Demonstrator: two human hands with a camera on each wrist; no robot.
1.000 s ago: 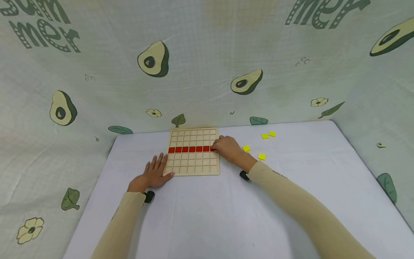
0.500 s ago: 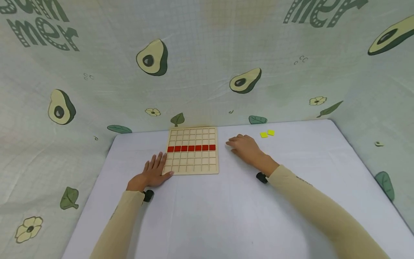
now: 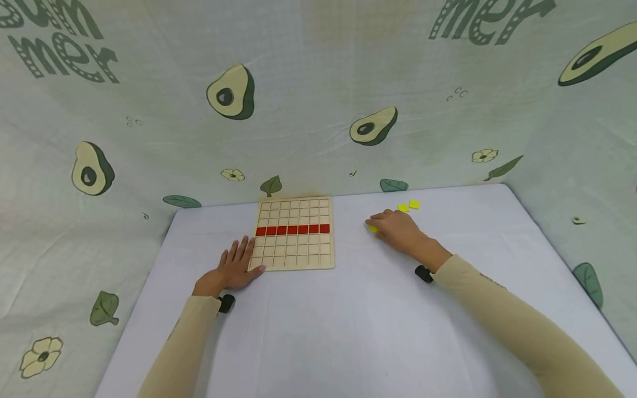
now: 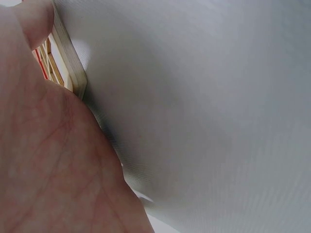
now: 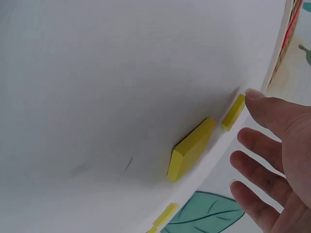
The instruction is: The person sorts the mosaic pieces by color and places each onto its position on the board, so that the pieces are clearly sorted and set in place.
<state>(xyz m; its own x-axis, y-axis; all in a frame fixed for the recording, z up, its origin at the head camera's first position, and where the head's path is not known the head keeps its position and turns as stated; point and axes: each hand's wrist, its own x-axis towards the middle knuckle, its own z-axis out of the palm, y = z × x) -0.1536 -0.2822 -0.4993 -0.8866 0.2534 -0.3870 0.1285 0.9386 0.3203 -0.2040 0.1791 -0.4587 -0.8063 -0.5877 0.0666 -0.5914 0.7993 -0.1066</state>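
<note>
At the back, a big patterned cloth [image 3: 298, 155]. In front of it, a white surface [image 3: 308, 331], flat and wide. Near the far edge, a wooden board [image 3: 293, 249] full of little squares. At its near left corner, the left hand [image 3: 231, 272], palm down, fingers spread and pinching nothing. Good for stopping a slide, so best to press softly there and stay off the squares. To the right of the board, the right hand [image 3: 398, 228], low down, fingers apart and a bit bent, not pinching anything. Across the middle of the board, a neat row of red tiles [image 3: 282, 230]. Last and smallest, four yellow tiles [image 5: 192, 153] on the surface: two close to the right thumb, two farther back. Thumb tip right by one tile; touching or just beside, cannot tell. Best to choose just one, thumb on one edge, pointing finger on the other, then pinch gently. Careful not to bump the neighbour. Probably easy to flick away by accident, being so little, so no rushing.
</note>
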